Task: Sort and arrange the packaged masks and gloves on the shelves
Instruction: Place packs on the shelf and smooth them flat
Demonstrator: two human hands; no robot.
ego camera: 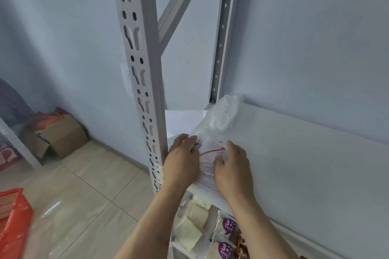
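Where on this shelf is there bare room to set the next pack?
Bare white shelf runs right of the clear plastic pack, between the back wall and front edge. The left end is crowded: both the left hand and right hand rest on that pack beside the upright post.

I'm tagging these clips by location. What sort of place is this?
Probably a small stockroom or shop back room: a white metal shelf rack with packaged goods on a lower shelf, a cardboard box on the tiled floor, and a red basket.

One clear bag [212, 132] at twelve o'clock. Two hands. Two purple packs [228, 227] at six. One red basket [12, 206] at eight. One brown box [61, 134] at nine.
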